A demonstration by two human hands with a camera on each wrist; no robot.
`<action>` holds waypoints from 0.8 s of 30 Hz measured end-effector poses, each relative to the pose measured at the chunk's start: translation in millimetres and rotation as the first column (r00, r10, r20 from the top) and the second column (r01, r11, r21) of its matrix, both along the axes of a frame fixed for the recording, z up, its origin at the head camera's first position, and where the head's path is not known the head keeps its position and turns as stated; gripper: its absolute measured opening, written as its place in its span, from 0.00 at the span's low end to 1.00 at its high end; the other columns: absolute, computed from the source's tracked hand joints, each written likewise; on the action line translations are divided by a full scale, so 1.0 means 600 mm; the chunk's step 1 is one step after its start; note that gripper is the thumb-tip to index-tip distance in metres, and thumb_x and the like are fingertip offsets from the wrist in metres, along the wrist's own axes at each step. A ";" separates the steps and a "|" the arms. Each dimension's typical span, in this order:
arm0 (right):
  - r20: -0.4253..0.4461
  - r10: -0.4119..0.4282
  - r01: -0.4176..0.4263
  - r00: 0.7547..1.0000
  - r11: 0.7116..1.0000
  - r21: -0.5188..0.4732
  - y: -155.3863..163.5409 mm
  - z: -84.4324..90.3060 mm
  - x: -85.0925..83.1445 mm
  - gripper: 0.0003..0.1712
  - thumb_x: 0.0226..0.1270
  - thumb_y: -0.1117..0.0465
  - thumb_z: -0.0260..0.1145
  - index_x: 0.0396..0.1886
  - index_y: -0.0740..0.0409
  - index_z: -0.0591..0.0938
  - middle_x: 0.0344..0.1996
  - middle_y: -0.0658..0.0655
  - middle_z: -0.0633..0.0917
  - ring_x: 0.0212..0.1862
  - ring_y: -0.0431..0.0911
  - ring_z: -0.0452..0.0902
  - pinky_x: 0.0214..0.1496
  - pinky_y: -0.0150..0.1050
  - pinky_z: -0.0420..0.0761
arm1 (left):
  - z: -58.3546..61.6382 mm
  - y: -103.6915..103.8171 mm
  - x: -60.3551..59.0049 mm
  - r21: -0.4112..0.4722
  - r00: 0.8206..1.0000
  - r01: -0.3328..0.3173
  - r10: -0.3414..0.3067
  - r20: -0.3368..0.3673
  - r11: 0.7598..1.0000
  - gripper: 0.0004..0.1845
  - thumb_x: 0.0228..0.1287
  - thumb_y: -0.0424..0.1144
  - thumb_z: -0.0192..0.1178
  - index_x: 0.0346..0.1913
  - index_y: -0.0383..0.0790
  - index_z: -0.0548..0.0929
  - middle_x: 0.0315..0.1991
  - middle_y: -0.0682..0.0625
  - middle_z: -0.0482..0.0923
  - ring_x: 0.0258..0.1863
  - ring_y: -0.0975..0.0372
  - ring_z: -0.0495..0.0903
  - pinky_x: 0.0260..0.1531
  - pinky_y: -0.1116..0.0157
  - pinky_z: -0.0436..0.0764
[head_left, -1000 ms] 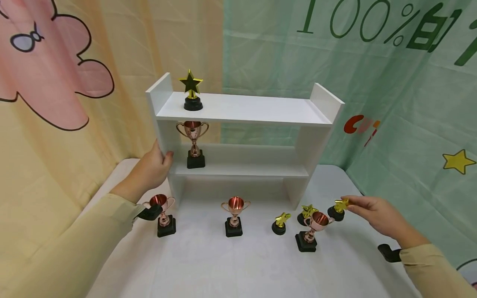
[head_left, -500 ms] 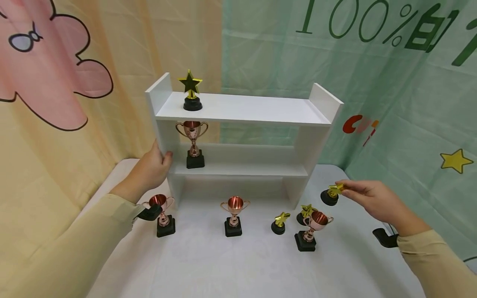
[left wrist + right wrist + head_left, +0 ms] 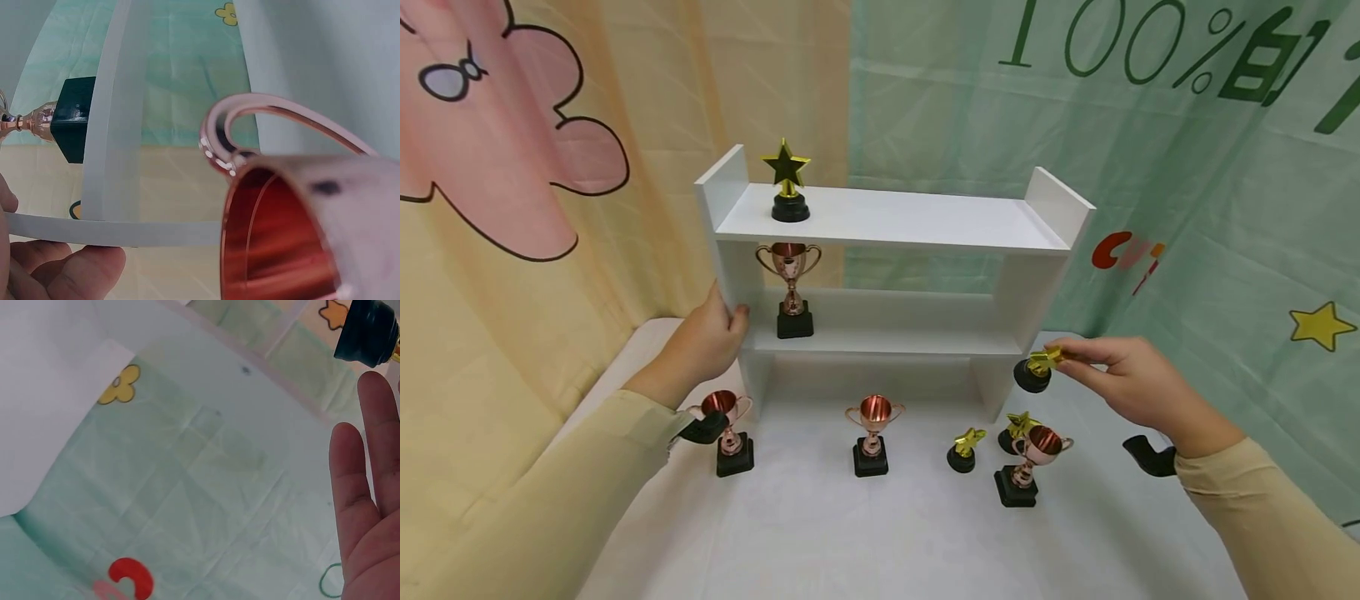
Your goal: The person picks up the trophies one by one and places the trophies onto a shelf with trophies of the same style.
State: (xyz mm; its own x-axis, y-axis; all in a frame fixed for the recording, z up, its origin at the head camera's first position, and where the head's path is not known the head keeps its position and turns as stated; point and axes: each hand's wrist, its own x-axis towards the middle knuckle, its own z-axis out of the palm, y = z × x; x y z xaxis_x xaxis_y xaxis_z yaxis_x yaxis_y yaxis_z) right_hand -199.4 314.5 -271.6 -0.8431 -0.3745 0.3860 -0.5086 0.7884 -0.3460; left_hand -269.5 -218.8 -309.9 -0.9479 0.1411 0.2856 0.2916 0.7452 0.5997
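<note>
My left hand (image 3: 703,340) grips the left side panel of a white shelf unit (image 3: 887,218), thumb inside and fingers outside; in the left wrist view its fingers (image 3: 94,272) curl past the panel edge. My right hand (image 3: 1138,387) pinches a small gold star trophy (image 3: 1033,377) by its star, tilted, beside the shelf's right panel. Its black base (image 3: 367,334) tops the right wrist view. On the top shelf stands a larger star trophy (image 3: 790,208). A rose-gold cup trophy (image 3: 794,321) is on the middle shelf, at the left.
On the white table (image 3: 887,550), a cup trophy (image 3: 735,458) stands by my left forearm, another cup (image 3: 870,458) at the middle. A third cup (image 3: 1017,492) stands at right, near two small star trophies (image 3: 961,458). Printed curtains (image 3: 940,108) hang behind.
My right hand has lifted the small star trophy from the table's right side and carried it left and up towards the shelf. My left hand stays on the panel.
</note>
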 end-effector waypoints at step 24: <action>-0.163 0.255 -0.262 0.953 0.965 -0.024 -0.153 0.108 -0.022 0.18 0.68 0.68 0.74 0.54 0.48 0.91 0.37 0.48 0.93 0.31 0.31 0.77 0.27 0.29 0.72 | -0.003 0.000 -0.003 0.020 1.000 -0.004 0.003 0.015 1.000 0.36 0.84 0.42 0.39 0.85 0.40 0.36 0.77 0.23 0.60 0.74 0.30 0.67 0.71 0.31 0.66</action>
State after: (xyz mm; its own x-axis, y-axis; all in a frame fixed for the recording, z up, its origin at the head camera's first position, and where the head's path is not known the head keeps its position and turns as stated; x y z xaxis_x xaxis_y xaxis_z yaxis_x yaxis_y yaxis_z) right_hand -212.8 222.5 -206.7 -0.6475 -0.5506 0.5269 -0.7434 0.6085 -0.2778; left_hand -271.5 -218.7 -312.0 -0.9527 0.1319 0.2738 0.2796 0.7338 0.6192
